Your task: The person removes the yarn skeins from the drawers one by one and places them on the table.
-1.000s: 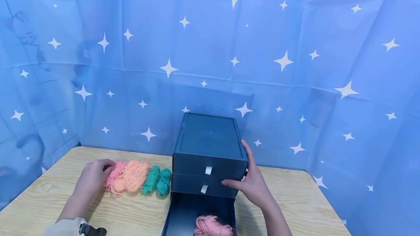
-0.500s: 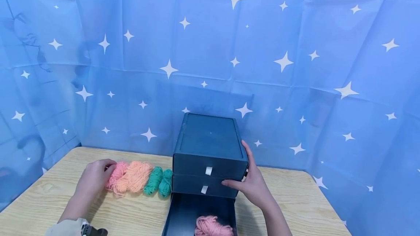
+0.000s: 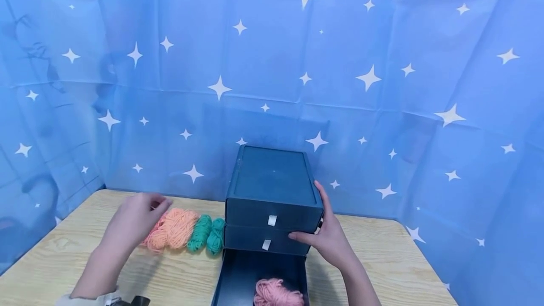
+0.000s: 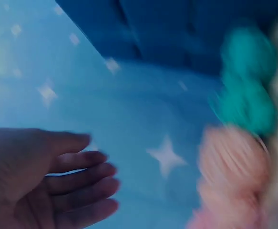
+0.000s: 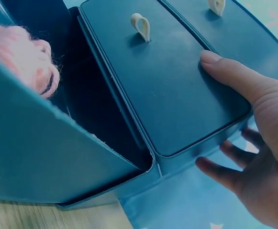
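My left hand (image 3: pixel 136 216) hovers over the left end of a row of yarn skeins, holding nothing. In the left wrist view its fingers (image 4: pixel 88 188) are relaxed and apart from the yarn. A pink skein (image 3: pixel 152 239) is mostly hidden under that hand; beside it lie peach yarn (image 3: pixel 180 227) and two green skeins (image 3: pixel 199 233). My right hand (image 3: pixel 333 242) holds the right front corner of a dark blue drawer unit (image 3: pixel 272 174), thumb on the middle drawer's front, fingers along the side. Below, the pulled-out bottom drawer (image 3: pixel 238 277) contains a dusty pink skein (image 3: pixel 277 293).
The drawer unit stands at the back middle of a wooden table (image 3: pixel 374 259), with small white pull tabs (image 3: pixel 272 220) on its upper drawers. A blue star-patterned cloth (image 3: pixel 272 60) hangs behind. The bottom drawer juts toward the person.
My left hand has left the pink skein, rising and shifting slightly right. My right hand has stayed on the drawer unit's corner.
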The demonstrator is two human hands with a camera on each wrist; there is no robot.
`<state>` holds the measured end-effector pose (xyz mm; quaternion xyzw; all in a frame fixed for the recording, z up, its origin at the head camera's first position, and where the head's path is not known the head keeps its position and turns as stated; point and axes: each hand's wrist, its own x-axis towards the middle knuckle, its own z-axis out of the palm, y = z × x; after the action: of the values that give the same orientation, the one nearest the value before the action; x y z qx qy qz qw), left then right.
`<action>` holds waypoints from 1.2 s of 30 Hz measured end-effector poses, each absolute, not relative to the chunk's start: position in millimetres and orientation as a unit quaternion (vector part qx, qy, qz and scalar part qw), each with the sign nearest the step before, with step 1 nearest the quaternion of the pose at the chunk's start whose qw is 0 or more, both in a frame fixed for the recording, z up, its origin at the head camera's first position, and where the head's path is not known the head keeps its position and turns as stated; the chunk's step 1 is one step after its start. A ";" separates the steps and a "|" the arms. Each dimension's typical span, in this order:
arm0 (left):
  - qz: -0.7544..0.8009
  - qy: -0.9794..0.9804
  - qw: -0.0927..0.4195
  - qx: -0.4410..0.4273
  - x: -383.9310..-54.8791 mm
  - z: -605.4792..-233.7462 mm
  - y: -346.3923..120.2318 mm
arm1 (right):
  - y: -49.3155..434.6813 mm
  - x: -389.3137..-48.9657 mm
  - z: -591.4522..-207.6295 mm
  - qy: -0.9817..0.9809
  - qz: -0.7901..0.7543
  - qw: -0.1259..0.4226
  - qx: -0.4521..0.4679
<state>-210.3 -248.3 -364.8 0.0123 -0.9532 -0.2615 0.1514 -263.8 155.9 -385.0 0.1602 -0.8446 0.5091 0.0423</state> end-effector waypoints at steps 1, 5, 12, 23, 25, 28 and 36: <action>-0.270 -0.953 0.140 -0.001 -206.9 -358.7 -239.0 | 156.4 -263.6 -385.1 -0.844 0.510 0.041 0.158; -0.298 -0.949 0.095 -0.039 -194.6 -342.8 -201.1 | 158.7 -263.4 -386.1 -0.845 0.511 0.038 0.154; -0.352 -0.927 0.013 -0.130 -187.8 -341.6 -159.0 | 162.2 -265.4 -386.7 -0.843 0.510 0.042 0.163; -0.308 -0.912 -0.081 -0.259 -180.9 -369.3 -98.1 | 160.6 -263.7 -390.0 -0.831 0.533 0.028 0.160; -0.293 -0.911 -0.096 -0.274 -182.5 -376.4 -84.8 | 160.3 -264.4 -390.3 -0.838 0.519 0.036 0.165; -0.287 -0.905 -0.110 -0.295 -185.7 -385.3 -67.6 | 159.7 -264.5 -390.6 -0.844 0.509 0.040 0.167; -0.279 -0.907 -0.117 -0.294 -195.9 -394.1 -47.7 | 156.9 -265.6 -389.7 -0.841 0.513 0.044 0.169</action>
<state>-195.9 -47.7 -394.1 -0.2942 -0.9066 -0.2790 -0.1170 -265.6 156.9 -389.7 0.1690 -0.8406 0.5127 0.0439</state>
